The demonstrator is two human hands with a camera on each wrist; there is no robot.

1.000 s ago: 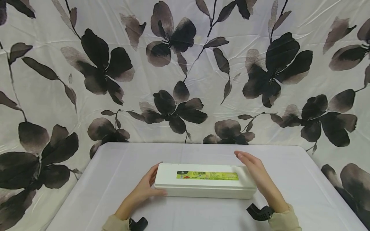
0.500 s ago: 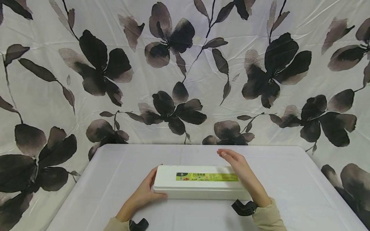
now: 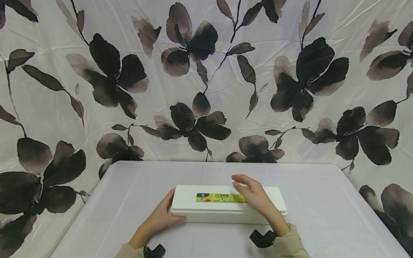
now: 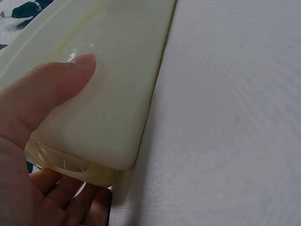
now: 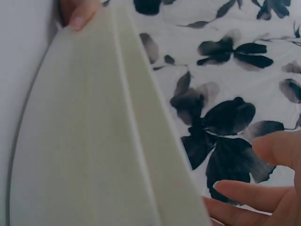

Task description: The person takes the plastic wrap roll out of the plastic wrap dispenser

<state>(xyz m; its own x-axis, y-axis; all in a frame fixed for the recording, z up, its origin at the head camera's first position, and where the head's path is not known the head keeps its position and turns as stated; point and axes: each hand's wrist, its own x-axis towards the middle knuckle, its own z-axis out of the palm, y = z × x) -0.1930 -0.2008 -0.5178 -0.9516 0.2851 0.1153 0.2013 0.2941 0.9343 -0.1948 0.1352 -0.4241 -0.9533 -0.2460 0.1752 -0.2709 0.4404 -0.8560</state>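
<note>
A long white cling film box (image 3: 190, 209) with a green and yellow label (image 3: 221, 197) lies crosswise on the table. My left hand (image 3: 161, 213) grips its left end, the thumb on the front wall and the fingers round the end; the left wrist view shows this thumb (image 4: 61, 82) against the box (image 4: 113, 108). Over the right half of the lid is my right hand (image 3: 255, 195), thumb and fingers apart and holding nothing. It hides the label's right part. In the right wrist view the right fingers (image 5: 254, 195) appear beside the box (image 5: 89, 127).
The box stands on a white-covered table (image 3: 145, 172). A white curtain with dark flowers (image 3: 200, 82) hangs behind the table's far edge. Black wrist devices sit below the left (image 3: 155, 251) and right (image 3: 262, 239) hands.
My right hand has moved left from the box's right end to above its lid, covering part of the label. My left hand keeps its grip on the left end.
</note>
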